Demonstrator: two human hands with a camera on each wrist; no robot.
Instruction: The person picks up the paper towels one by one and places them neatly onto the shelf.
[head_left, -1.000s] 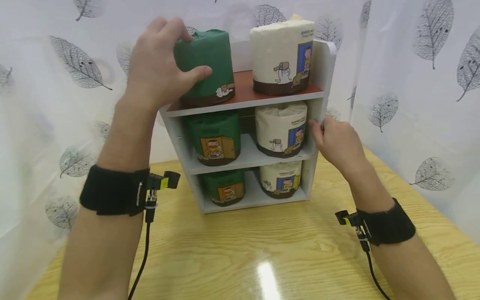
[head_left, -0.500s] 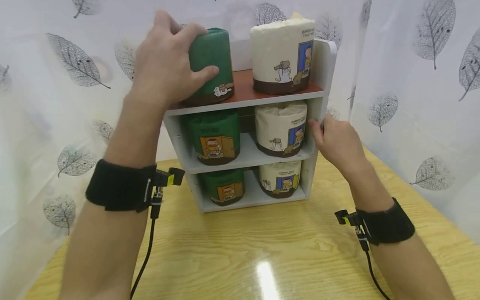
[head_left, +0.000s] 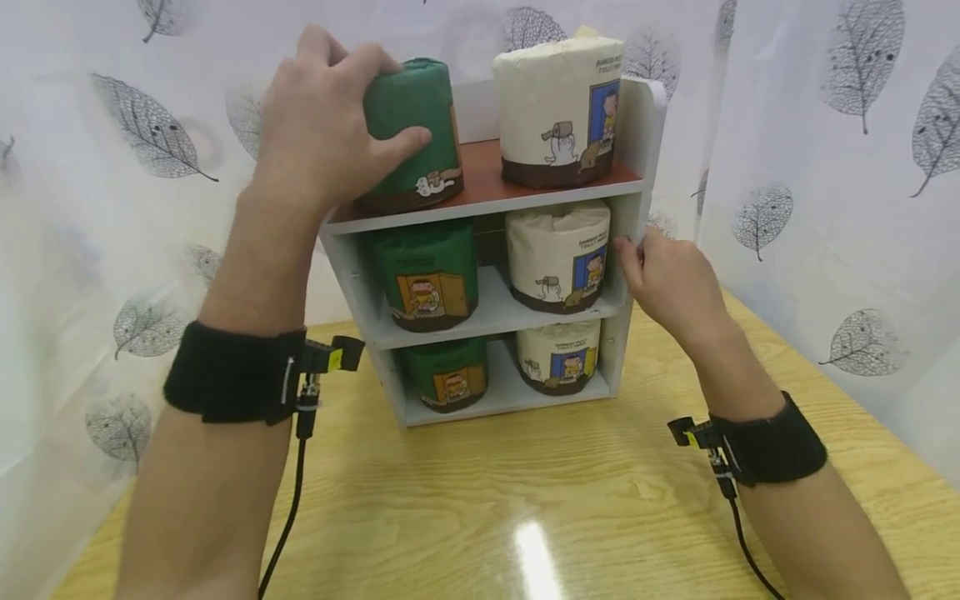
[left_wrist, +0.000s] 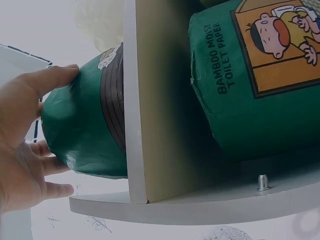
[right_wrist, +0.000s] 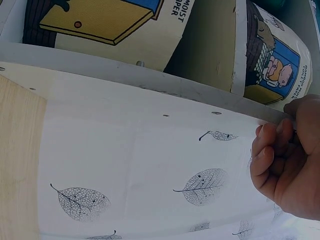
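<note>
Left hand: the left hand, in the upper left of the frame, is gripping the green toilet roll, fingers curling over its top and thumb pressing its front; the left wrist view is showing the same wrap.
Green toilet roll: it is sitting at the left end of the red-brown top shelf, just beside the cream toilet roll, apart from it.
Axis: its long axis is running nearly vertical, top leaning slightly toward the hand; the printed side is facing the camera.
Doing it well: I judge the roll is wanting a soft, even grip, since the wrapper is denting, and a base kept flat on the board.
Right hand: the right hand, at centre right, is pinching the front edge of the white shelf unit's side panel, steadying it, fingers curling round that edge in the right wrist view.
</note>
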